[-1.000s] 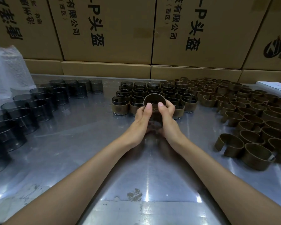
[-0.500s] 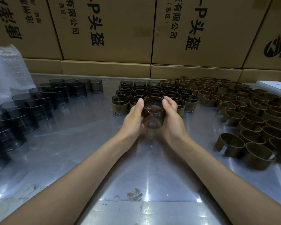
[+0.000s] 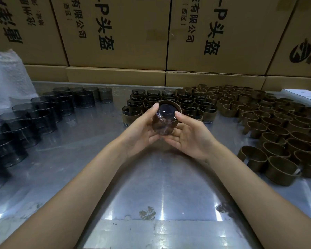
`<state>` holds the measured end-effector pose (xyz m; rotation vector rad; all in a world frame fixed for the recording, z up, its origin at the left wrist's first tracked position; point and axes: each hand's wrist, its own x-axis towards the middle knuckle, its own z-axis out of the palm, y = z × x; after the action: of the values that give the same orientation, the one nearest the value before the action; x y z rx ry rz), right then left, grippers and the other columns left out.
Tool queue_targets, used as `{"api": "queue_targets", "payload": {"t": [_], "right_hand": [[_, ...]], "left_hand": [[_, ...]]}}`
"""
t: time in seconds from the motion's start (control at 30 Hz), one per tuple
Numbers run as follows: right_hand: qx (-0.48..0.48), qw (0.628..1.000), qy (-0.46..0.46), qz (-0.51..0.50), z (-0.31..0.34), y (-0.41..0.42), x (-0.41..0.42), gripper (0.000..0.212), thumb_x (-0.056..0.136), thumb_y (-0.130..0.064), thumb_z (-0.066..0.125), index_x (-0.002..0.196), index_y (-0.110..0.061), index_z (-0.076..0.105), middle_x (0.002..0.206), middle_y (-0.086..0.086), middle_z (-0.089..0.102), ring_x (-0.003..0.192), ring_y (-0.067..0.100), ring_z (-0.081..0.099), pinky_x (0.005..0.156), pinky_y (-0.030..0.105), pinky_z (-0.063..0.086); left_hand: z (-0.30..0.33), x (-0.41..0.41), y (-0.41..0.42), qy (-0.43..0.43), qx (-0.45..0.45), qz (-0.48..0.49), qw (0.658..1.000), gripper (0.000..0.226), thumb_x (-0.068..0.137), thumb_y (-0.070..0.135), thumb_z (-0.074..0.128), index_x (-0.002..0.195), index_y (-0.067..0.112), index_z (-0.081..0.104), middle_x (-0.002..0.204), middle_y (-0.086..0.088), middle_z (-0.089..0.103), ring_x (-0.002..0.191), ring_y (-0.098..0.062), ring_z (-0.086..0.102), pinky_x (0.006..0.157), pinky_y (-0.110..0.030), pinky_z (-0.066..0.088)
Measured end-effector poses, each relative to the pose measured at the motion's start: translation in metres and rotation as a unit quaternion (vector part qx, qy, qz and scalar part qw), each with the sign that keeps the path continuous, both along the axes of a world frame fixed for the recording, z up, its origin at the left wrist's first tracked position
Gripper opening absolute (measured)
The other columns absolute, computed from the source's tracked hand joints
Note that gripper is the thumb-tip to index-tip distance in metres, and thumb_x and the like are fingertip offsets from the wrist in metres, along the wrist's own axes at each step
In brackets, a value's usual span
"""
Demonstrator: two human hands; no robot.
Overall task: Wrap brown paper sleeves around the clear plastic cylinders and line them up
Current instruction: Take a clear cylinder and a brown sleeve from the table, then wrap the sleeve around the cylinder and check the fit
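Brown-sleeved cylinder (image 3: pixel 166 119) tilted toward camera, cupped by both hands (image 3: pixel 142 128) (image 3: pixel 190 135)

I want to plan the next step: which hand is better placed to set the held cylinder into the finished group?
Probably the left hand. The group of wrapped cylinders has its open near corner on the left side, and both hands grip the held cylinder.

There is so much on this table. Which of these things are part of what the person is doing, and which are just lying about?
Part of the job:
- cylinder with sleeve, held by left hand and right hand
- bare clear cylinders
- loose paper sleeves
- finished wrapped group

Just lying about:
- cardboard boxes
- bubble wrap
- white box
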<state>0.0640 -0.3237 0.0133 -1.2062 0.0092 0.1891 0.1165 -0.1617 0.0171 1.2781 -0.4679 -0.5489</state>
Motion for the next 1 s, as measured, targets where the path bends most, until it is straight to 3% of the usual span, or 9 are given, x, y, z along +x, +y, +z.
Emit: {"api": "queue_targets", "payload": {"t": [0.13, 0.27, 0.4, 0.57, 0.7, 0.8, 0.87, 0.93, 1.0], "right_hand": [[-0.010, 0.999, -0.035, 0.038, 0.000, -0.004, -0.001, 0.044, 0.069, -0.048, 0.071, 0.108, -0.027, 0.071, 0.113, 0.000, 0.070, 0.104, 0.012, 0.066, 0.091, 0.029, 0.045], [0.015, 0.995, -0.075, 0.067, -0.001, -0.006, -0.002, 0.068, 0.042, -0.048, 0.092, 0.102, -0.023, 0.071, 0.103, 0.000, 0.071, 0.096, 0.011, 0.067, 0.084, 0.023, 0.052], [0.046, 0.989, -0.113, 0.088, 0.001, -0.006, -0.006, 0.078, 0.038, -0.045, 0.095, 0.105, -0.016, 0.067, 0.096, 0.003, 0.072, 0.085, 0.011, 0.068, 0.073, 0.019, 0.055], [0.055, 0.977, -0.151, 0.139, 0.003, -0.006, -0.008, 0.052, 0.044, -0.045, 0.094, 0.089, -0.023, 0.078, 0.088, -0.005, 0.074, 0.078, 0.002, 0.069, 0.069, 0.014, 0.054], [0.048, 0.976, -0.148, 0.150, 0.003, -0.007, -0.009, 0.054, 0.048, -0.041, 0.093, 0.095, -0.021, 0.077, 0.094, -0.001, 0.074, 0.084, 0.006, 0.070, 0.075, 0.018, 0.055], [0.049, 0.985, -0.121, 0.114, 0.008, -0.007, -0.010, 0.078, 0.052, -0.047, 0.089, 0.119, -0.012, 0.067, 0.117, 0.011, 0.066, 0.109, 0.021, 0.064, 0.092, 0.031, 0.052], [0.012, 0.993, -0.105, 0.052, 0.013, -0.001, -0.010, 0.092, 0.062, -0.067, 0.071, 0.127, -0.003, 0.057, 0.126, 0.021, 0.058, 0.119, 0.030, 0.055, 0.102, 0.039, 0.045], [-0.048, 0.992, -0.105, -0.054, 0.017, 0.012, -0.009, 0.082, 0.073, -0.073, 0.046, 0.102, 0.003, 0.060, 0.106, 0.027, 0.056, 0.103, 0.034, 0.055, 0.096, 0.041, 0.043], [-0.105, 0.976, -0.120, -0.147, 0.018, 0.029, -0.009, 0.060, 0.076, -0.068, 0.042, 0.070, -0.010, 0.053, 0.082, 0.018, 0.051, 0.083, 0.029, 0.051, 0.082, 0.035, 0.045]], "left_hand": [[0.001, 0.002, 0.006, 0.033, -0.020, -0.027, 0.999, 0.054, 0.082, 0.048, 0.061, 0.125, 0.016, 0.060, 0.119, -0.004, 0.069, 0.109, -0.016, 0.065, 0.082, -0.021, 0.054], [0.002, 0.003, 0.012, 0.055, -0.091, -0.089, 0.990, 0.037, 0.071, 0.035, 0.077, 0.105, 0.018, 0.075, 0.108, -0.003, 0.072, 0.101, -0.014, 0.068, 0.084, -0.025, 0.054], [0.000, -0.003, 0.012, 0.026, -0.106, -0.171, 0.979, 0.054, 0.055, 0.047, 0.089, 0.100, 0.021, 0.077, 0.107, -0.002, 0.073, 0.103, -0.011, 0.067, 0.085, -0.023, 0.053], [0.001, -0.010, 0.010, -0.013, -0.120, -0.209, 0.970, 0.053, 0.062, 0.049, 0.084, 0.106, 0.021, 0.075, 0.110, 0.001, 0.072, 0.107, -0.008, 0.065, 0.088, -0.018, 0.051], [0.000, -0.008, 0.010, -0.025, -0.118, -0.211, 0.970, 0.056, 0.059, 0.047, 0.086, 0.106, 0.019, 0.075, 0.109, -0.001, 0.072, 0.105, -0.009, 0.066, 0.087, -0.019, 0.052], [0.001, -0.005, 0.013, -0.006, -0.129, -0.185, 0.974, 0.061, 0.057, 0.044, 0.089, 0.108, 0.014, 0.074, 0.112, -0.008, 0.070, 0.105, -0.016, 0.066, 0.089, -0.025, 0.053], [0.005, -0.005, 0.011, 0.028, -0.122, -0.150, 0.981, 0.069, 0.064, 0.056, 0.078, 0.113, 0.007, 0.070, 0.117, -0.016, 0.066, 0.109, -0.025, 0.064, 0.093, -0.033, 0.052], [0.005, -0.005, 0.002, 0.013, -0.067, -0.052, 0.996, 0.081, 0.077, 0.073, 0.047, 0.105, 0.001, 0.070, 0.109, -0.022, 0.067, 0.103, -0.032, 0.064, 0.094, -0.040, 0.049], [0.002, -0.008, -0.009, -0.049, -0.017, 0.070, 0.996, 0.077, 0.089, 0.068, 0.026, 0.077, 0.007, 0.071, 0.080, -0.020, 0.066, 0.078, -0.030, 0.062, 0.082, -0.038, 0.047]]}}
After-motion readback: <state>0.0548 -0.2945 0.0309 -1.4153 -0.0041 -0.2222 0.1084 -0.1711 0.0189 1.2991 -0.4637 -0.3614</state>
